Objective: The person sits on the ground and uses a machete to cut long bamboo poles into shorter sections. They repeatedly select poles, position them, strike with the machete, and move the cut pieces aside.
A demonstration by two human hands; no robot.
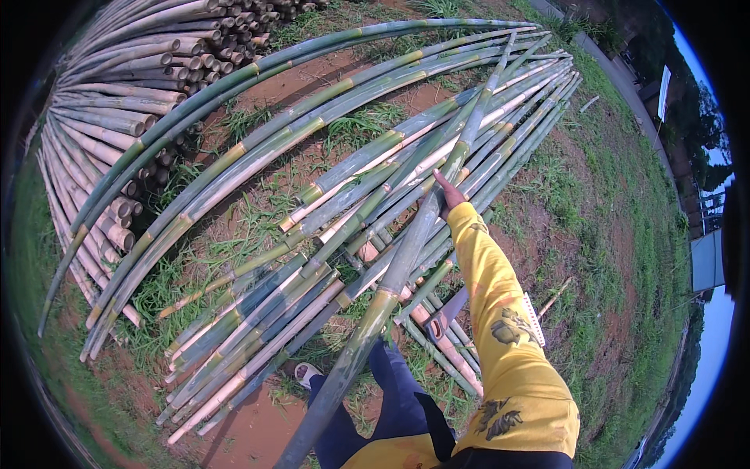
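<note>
Poles (266,313) and a saw (453,306) lie beneath the long pole (408,252) the right hand (451,194) grips; left hand unseen, state unclear.

Strong daylight comes from above, so the yellow sleeve (496,285) is brightly lit, and dark shadows lie on the soil (254,420) beside the bamboo poles (242,147). The middle part is rather sharp. Toward the black round rim, the wide lens bends the poles into curves, and the trees (701,113) look dark and less clear.
</note>
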